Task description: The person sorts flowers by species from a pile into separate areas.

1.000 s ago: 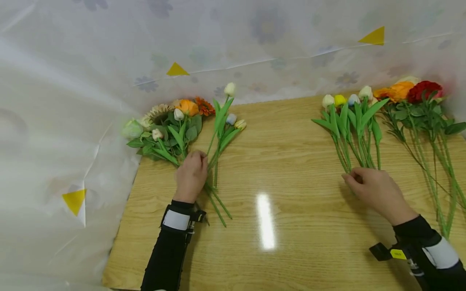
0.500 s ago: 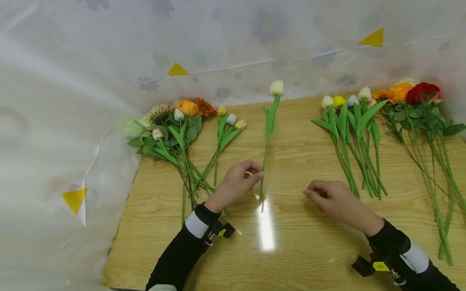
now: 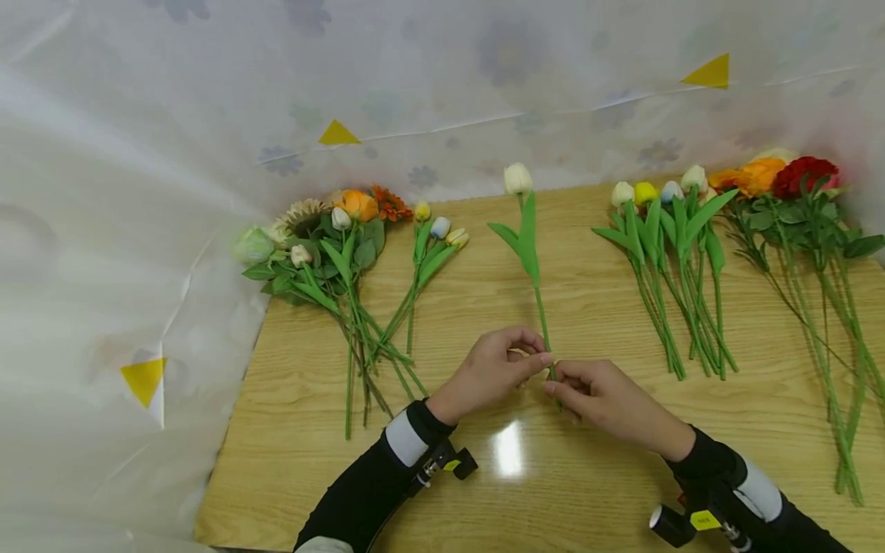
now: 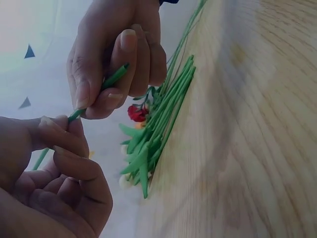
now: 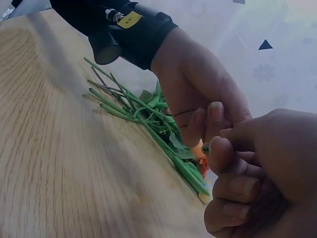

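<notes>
A single white tulip [image 3: 527,246] with long green leaves stands out over the middle of the table, its bloom toward the back. My left hand [image 3: 492,367] pinches its stem between thumb and fingers. Just below that, the thumb and fingertips of my right hand [image 3: 600,398] pinch the lower end. In the left wrist view the tip of the stem [image 4: 117,75] pokes out past the right fingers. The two hands almost meet, and the right wrist view hides most of the stem behind the fingers.
Left of the hands lie a mixed bunch [image 3: 353,253] with orange and pale blooms and several small tulips [image 3: 430,257]. On the right are more tulips [image 3: 667,230] and long-stemmed red and orange flowers [image 3: 805,180]. A patterned sheet [image 3: 442,84] borders the wooden table [image 3: 588,491].
My left hand has drawn the white tulip rightward from the left-hand flowers to the middle. My right hand has moved left, away from the right-hand tulips, and now grips the stem too.
</notes>
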Demonstrator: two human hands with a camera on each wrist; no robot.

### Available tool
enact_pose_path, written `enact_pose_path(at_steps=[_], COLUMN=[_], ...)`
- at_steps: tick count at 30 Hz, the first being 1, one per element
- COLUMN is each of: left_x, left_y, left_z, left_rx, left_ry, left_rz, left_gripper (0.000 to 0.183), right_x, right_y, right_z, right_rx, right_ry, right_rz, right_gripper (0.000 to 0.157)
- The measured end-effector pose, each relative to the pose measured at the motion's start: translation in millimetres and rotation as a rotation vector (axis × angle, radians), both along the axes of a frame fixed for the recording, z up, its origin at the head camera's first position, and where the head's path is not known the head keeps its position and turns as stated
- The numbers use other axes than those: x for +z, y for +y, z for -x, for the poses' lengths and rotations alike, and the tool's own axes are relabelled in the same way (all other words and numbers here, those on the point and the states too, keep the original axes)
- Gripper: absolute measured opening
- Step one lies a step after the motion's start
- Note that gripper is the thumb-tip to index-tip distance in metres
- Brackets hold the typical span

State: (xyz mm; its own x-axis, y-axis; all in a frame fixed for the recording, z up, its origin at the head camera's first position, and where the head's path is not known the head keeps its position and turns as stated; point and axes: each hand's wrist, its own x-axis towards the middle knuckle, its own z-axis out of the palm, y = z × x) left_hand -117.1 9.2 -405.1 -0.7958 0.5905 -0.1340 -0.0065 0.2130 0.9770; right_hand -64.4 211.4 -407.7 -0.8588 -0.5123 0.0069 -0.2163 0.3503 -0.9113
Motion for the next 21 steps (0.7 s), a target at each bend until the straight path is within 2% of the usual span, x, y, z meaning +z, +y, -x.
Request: enact_pose_path(at_steps=[3, 6, 11, 16, 19, 21], left_x=[-1.4, -2.1, -2.1, -7.0, -11.9, -15.4], left_y=[-2, -9, -37, -73, -92, -103], left_z=[1.0, 5.6, 21.8, 39.5, 46.4, 49.8], left_rx=[0.006, 0.038, 0.145, 0.345, 0.449, 0.496], left_ry=[0.042, 0.111, 0.292, 0.547, 0.654, 0.692], left_rz=[0.016, 0.040, 0.140, 0.411, 0.603, 0.726], left_gripper=[0.015, 0.017, 0.023, 0.020, 0.019, 0.020], right_x=[0.1, 0.8, 0.6, 0.4, -1.0, -2.1], right_y=[2, 9, 34, 70, 90, 102], right_z=[0.1, 1.9, 7.6, 11.3, 12.7, 14.0], right_rx=[-0.010, -0.053, -0.167, -0.296, -0.372, -0.409], right_ry=[0.010, 0.014, 0.110, 0.250, 0.302, 0.309], right_rz=[-0.028, -0.086, -0.222, -0.377, -0.483, -0.544], right_gripper=[0.022, 0.023, 0.026, 0.025, 0.026, 0.030])
